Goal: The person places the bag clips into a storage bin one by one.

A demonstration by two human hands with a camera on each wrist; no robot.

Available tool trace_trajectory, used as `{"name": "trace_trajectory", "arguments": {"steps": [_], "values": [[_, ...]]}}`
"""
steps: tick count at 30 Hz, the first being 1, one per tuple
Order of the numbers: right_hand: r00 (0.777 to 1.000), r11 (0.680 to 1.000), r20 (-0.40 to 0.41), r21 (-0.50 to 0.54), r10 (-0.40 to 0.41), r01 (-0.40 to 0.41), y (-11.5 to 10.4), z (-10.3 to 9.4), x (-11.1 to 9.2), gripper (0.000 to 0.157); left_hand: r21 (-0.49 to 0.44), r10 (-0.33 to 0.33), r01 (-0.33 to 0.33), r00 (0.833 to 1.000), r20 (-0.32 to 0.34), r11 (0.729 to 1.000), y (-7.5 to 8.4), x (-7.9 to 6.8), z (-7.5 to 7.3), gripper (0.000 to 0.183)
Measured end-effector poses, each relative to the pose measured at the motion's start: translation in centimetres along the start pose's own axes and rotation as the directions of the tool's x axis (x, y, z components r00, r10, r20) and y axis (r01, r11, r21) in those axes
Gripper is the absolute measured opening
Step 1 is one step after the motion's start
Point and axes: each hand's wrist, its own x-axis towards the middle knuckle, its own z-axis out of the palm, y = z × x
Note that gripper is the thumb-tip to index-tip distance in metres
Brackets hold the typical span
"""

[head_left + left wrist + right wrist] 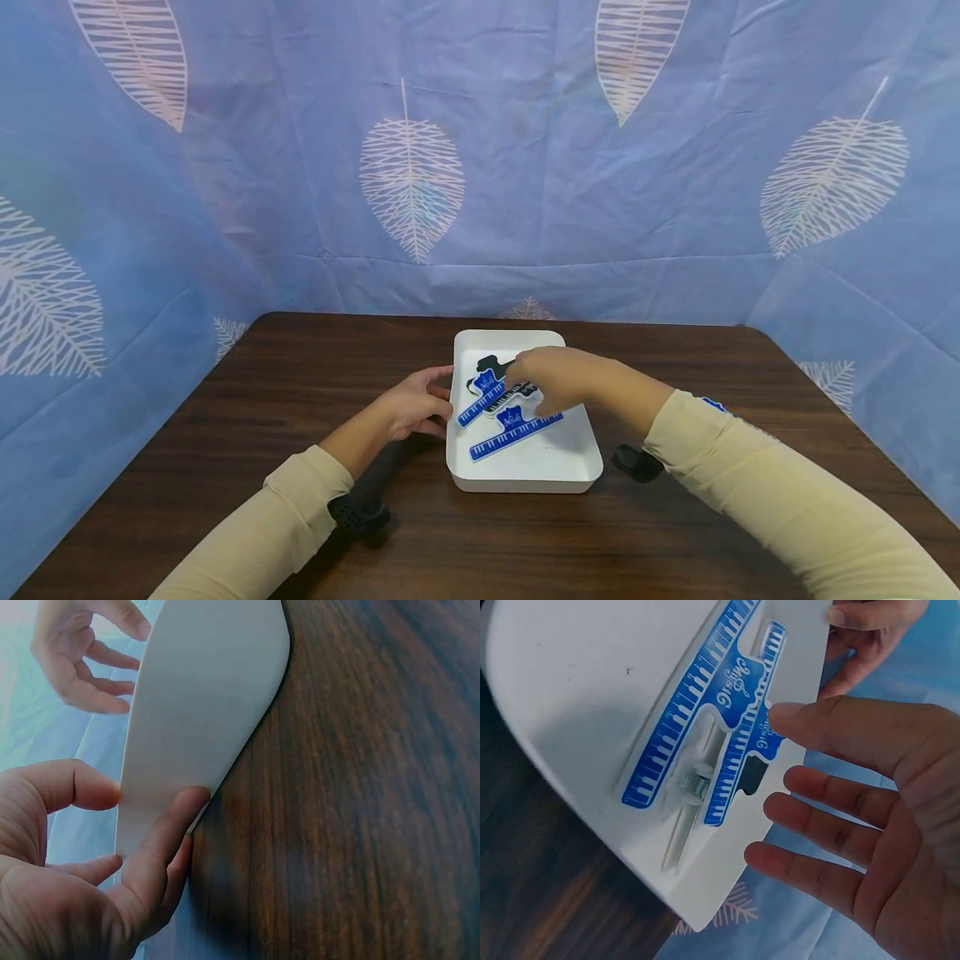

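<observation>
A white tray (525,477) lies on the table with several piano-key music clips in it. One blue clip (517,436) lies nearest the front, another blue clip (482,403) sits behind it, and a black-and-white clip (504,398) is partly covered. My left hand (417,406) is at the tray's left side; in the left wrist view its fingertips touch the outer wall and rim. Above the clips hovers my right hand (558,379), fingers apart. The right wrist view shows nothing held in that hand (870,802), its thumb overlapping a blue clip.
Beyond the right sleeve shows a small blue piece (715,404), mostly hidden by the arm. Black wrist devices (360,514) are worn under both forearms. The dark wooden table (337,350) ends at a blue leaf-print curtain (487,208) behind it.
</observation>
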Motion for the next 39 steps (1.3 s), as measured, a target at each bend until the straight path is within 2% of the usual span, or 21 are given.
{"name": "trace_trajectory", "arguments": {"steps": [5, 12, 25, 31, 39], "values": [[1.000, 1.000, -0.016, 0.008, -0.017, 0.017, 0.4, 0.2, -1.1, 0.046, 0.006, 0.009, -0.009, 1.000, 0.000, 1.000, -0.1, 0.1, 0.0, 0.081], [0.995, 0.998, -0.081, 0.028, -0.049, 0.052, 0.8, 0.7, -2.6, 0.042, -0.009, 0.021, -0.021, 1.000, 0.004, 1.000, -0.4, 0.3, -0.1, 0.083], [0.976, 1.000, -0.215, 0.025, 0.019, -0.014, 0.8, -0.2, -5.7, 0.040, -0.005, 0.018, -0.018, 1.000, 0.000, 1.000, -0.3, 0.1, 0.0, 0.083], [0.953, 0.999, -0.299, 0.010, 0.037, -0.035, 1.6, -0.1, -7.1, 0.042, -0.009, 0.022, -0.022, 1.000, 0.000, 1.000, -0.3, 0.1, 0.0, 0.082], [0.938, 0.994, -0.337, 0.089, 0.084, -0.057, 2.8, 0.2, -8.5, 0.046, -0.010, 0.019, -0.019, 1.000, -0.003, 1.000, -0.3, 0.2, 0.0, 0.081]]}}
